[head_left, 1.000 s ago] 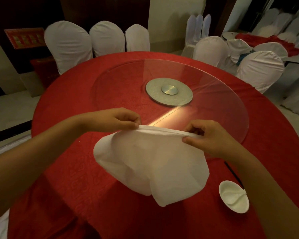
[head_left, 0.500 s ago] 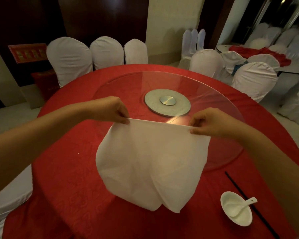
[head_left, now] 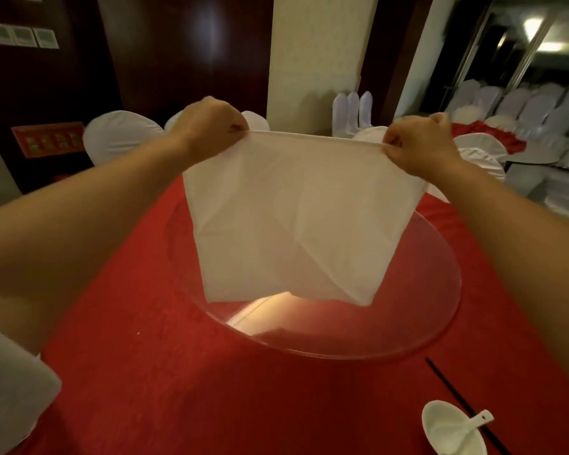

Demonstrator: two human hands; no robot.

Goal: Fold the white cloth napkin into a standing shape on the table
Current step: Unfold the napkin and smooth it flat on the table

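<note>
Napkin [head_left: 289,221], white cloth, hung spread open in the air above the table [head_left: 184,372], stretched taut along its top hem between two raised hands. In the head view, the left hand [head_left: 211,124] pinched the upper left corner between thumb and curled fingers, and the right hand [head_left: 418,144] pinched the upper right corner the same way, both closed on the cloth. The sheet fell as a nearly flat square with faint diagonal creases crossing its middle; its lower edge hung clear of the glass turntable [head_left: 418,310], not touching it. Half a second before, the same hands had held the napkin lower and closer to the body, with the cloth sagging in soft folds and its bottom bunched into a rounded drape; now the arms had lifted and reached forward, the hands stood farther apart, and the fabric was opened out. The camera had also tilted up, so the metal hub of the turntable was hidden behind the cloth. On the red tablecloth near the right edge sat a small white bowl [head_left: 440,421] with a white spoon [head_left: 473,421] resting in it, and a black chopstick [head_left: 454,395] lay just beside the bowl. White-covered chairs [head_left: 119,139] stood behind the table.
</note>
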